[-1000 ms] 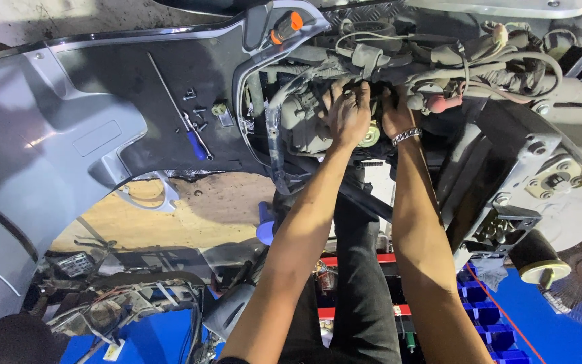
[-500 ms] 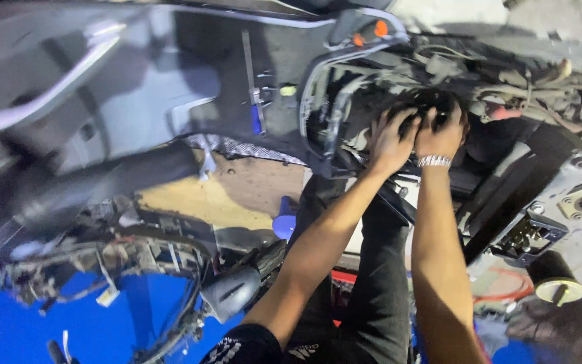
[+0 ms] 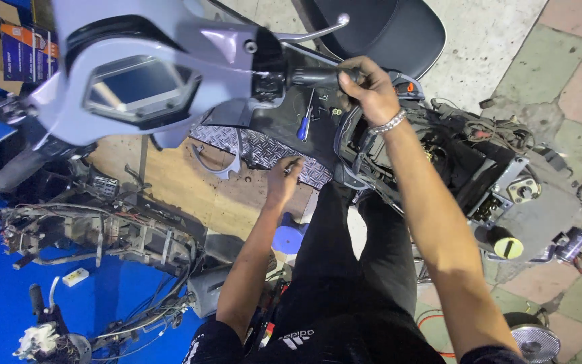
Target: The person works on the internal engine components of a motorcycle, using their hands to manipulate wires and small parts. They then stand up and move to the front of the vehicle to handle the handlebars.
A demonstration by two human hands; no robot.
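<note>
Lighting: we found the scene brightly and evenly lit from overhead. Glare: soft sheen lay on the grey handlebar cover [image 3: 190,40] and the black seat [image 3: 378,27]. Shadows: deep under the scooter frame [image 3: 439,162]. Sharpness: mostly crisp; we noted wide-angle stretching toward the edges.

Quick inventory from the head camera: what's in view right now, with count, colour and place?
handlebar grip: one, black, top centre, held by the right hand
scooter front cover: one, grey, upper left
screwdriver: one, blue handle, lying on the dark panel below the grip
seat: one, black, top
checker plate: one, silver, centre
wiring: tangled, dark, right
stripped frame: one, dark, left
stool: one, blue, partly hidden below the left hand
left hand: at the checker plate's edge
right hand: bracelet on the wrist
</note>
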